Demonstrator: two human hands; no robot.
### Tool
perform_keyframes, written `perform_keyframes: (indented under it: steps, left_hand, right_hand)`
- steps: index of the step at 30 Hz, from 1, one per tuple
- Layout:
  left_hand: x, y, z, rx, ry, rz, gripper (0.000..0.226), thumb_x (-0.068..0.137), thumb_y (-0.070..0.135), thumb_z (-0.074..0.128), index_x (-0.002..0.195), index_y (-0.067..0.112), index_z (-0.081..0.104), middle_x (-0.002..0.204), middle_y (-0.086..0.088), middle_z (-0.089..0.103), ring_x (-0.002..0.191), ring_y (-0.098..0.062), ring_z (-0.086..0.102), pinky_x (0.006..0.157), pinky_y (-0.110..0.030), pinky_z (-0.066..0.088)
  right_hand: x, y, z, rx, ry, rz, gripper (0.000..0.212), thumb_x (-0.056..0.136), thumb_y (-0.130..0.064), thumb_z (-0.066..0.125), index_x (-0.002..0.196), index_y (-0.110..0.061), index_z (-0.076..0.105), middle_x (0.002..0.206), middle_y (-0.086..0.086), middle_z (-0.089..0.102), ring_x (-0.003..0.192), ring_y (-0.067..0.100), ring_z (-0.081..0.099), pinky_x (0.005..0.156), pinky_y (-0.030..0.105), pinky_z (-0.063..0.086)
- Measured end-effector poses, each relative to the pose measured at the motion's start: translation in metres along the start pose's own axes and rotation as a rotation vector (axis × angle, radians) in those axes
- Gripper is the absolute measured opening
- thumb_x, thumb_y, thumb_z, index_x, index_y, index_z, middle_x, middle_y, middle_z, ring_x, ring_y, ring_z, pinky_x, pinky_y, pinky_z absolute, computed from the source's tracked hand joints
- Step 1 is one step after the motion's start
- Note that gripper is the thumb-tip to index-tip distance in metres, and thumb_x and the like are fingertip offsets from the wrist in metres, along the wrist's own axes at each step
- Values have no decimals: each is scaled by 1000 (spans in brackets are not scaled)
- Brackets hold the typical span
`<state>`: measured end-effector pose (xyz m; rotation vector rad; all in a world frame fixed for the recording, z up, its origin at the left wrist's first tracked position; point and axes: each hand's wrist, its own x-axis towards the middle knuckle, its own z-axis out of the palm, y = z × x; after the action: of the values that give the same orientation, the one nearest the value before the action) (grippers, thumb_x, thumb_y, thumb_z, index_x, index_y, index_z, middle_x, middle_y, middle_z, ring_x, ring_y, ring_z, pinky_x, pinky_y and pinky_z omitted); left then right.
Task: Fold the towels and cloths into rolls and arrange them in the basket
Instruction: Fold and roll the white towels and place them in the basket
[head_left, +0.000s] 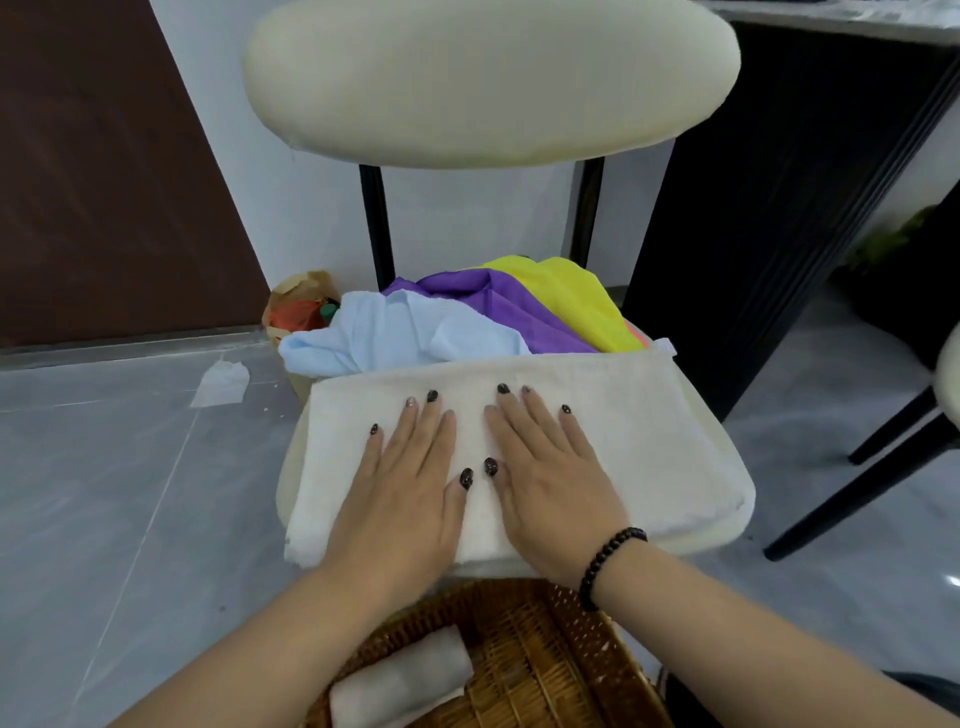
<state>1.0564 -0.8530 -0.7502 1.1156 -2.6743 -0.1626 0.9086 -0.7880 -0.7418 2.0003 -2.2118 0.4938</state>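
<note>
The fingers (415, 421) of both hands lie straight and spread, gripping nothing; the left hand (402, 493) and right hand (550, 488) press palm-down side by side on the middle of a cream towel (649, 441). The towel is folded into a broad band and lies flat across the seat of a chair (748, 499), which serves here as the working surface, so the flat press looks meant to smooth the fold and push out air before rolling starts. Behind the towel, at the back of the seat, wait a light blue cloth (374, 338), a purple cloth (488, 301) and a yellow cloth (576, 296), heaped loosely and not yet folded. Just in front of the chair, below the wrists, sits the wicker basket (545, 649), close enough to drop a finished roll straight in. One white roll (400, 680) already lies at its left side. By my reading the task is at an early stage, with most pieces left.
</note>
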Motion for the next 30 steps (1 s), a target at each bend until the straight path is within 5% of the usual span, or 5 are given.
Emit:
perform_keyframes:
  steps: [4, 8, 17, 23, 30]
  left_hand:
    - [-4, -17, 5, 70, -13, -31, 71, 87, 55, -2, 153, 28, -6, 160, 3, -13, 147, -10, -13, 118, -33, -10]
    - [-14, -32, 0, 52, -25, -84, 75, 85, 58, -2, 154, 28, -5, 162, 0, -9, 148, -13, -10, 119, -33, -8]
    - [-23, -67, -18, -77, -243, -414, 66, 97, 56, 10, 152, 28, -14, 162, -1, -11, 149, -17, -6, 119, -49, -8]
    - [-18, -62, -34, -390, 9, -481, 60, 95, 38, 51, 148, 20, 30, 144, -4, 46, 129, -27, 44, 100, -37, 37]
    - [4, -73, -38, -780, 133, -649, 57, 81, 33, 70, 131, 15, 50, 117, -1, 67, 97, -16, 62, 72, -28, 45]
  right_hand:
    - [-4, 16, -4, -28, -244, 18, 72, 89, -57, -1, 153, -23, -5, 159, -8, -16, 146, 12, -14, 119, 42, -2]
    - [-11, 42, -15, -78, -324, 137, 80, 85, -70, 3, 150, -28, -17, 156, -11, -22, 145, 9, -16, 119, 40, -7]
    - [-31, 84, -25, -46, -276, 369, 88, 83, -73, 7, 153, -20, -3, 159, -5, -13, 147, 13, -9, 119, 41, -3]
    - [-15, 94, -26, 193, -94, 578, 58, 88, -54, 47, 129, -13, 44, 142, 11, 37, 124, 31, 39, 99, 41, 38]
    - [1, 117, -48, 622, 14, 868, 33, 81, -27, 69, 105, -18, 48, 100, 4, 50, 92, 21, 47, 68, 30, 37]
